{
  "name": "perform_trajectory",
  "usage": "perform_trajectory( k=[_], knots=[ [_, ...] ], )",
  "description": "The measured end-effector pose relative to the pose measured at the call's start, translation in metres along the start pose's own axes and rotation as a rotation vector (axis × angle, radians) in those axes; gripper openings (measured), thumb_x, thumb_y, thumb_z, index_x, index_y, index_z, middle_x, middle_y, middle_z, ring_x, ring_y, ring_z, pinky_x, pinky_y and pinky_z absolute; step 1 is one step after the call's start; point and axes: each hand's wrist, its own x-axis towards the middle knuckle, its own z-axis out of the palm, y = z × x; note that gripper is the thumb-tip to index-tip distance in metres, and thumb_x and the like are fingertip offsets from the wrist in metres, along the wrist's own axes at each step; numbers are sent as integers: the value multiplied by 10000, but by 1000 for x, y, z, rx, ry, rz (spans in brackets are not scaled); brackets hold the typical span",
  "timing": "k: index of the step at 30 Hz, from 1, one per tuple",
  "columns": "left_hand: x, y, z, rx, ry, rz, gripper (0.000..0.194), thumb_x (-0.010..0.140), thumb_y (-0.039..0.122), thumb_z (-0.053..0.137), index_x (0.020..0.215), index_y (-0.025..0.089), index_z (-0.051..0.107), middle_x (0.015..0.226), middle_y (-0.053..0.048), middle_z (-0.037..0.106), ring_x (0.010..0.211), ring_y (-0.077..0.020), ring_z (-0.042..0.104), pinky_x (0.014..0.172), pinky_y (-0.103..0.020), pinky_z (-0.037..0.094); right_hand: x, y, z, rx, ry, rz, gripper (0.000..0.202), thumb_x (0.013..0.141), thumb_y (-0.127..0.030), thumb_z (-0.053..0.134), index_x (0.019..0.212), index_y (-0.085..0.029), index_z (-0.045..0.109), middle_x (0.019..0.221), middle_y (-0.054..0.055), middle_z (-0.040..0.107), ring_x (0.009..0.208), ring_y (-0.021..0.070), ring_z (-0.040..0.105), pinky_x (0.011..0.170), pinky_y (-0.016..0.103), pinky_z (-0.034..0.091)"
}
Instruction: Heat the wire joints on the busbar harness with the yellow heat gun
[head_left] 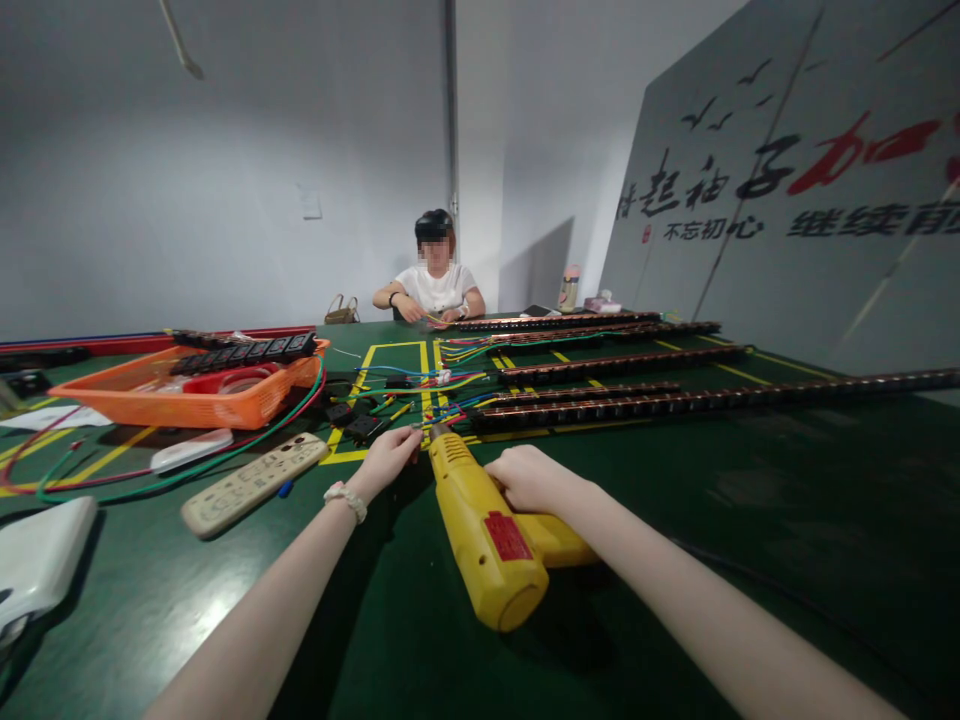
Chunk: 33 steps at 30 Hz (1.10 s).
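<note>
A yellow heat gun lies on its side over the green table, with its nozzle toward the wire ends. My right hand is closed at the gun's side, by the handle; the fingers are partly hidden behind its body. Just left of the nozzle, my left hand pinches what looks like a thin wire end, mostly covered by the fingertips. Coloured wires run from there to a long black and copper-coloured strip that stretches to the right.
More strips with wires lie farther back. To the left are an orange basket of parts, a beige remote control, black connectors and a white device. A co-worker sits across the table handling wires.
</note>
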Motion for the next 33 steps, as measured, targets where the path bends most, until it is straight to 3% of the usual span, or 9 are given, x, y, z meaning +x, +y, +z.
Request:
perform_trajectory(
  k=[12, 27, 33],
  knots=[
    [2, -3, 2, -2, -10, -1, 444, 834, 541, 380, 627, 163, 486, 570, 8, 540, 539, -107, 479, 562, -231, 345, -14, 29, 5, 11, 8, 124, 265, 728, -134, 448, 883, -162, 661, 854, 88, 662, 804, 223, 619, 638, 256, 382],
    [0, 2, 2, -83, 1, -8, 434, 821, 533, 406, 615, 157, 476, 552, 10, 518, 527, -103, 466, 554, -223, 352, -10, 19, -2, -47, -9, 92, 259, 753, -113, 462, 899, -135, 674, 871, 108, 663, 838, 252, 625, 678, 281, 408],
    [1, -2, 2, -157, -24, -5, 426, 798, 540, 437, 642, 150, 505, 555, 17, 493, 540, -101, 454, 531, -218, 327, 0, -7, -1, -71, -8, -23, 217, 752, -192, 495, 874, -149, 670, 839, 107, 662, 825, 256, 627, 694, 296, 418]
  ],
)
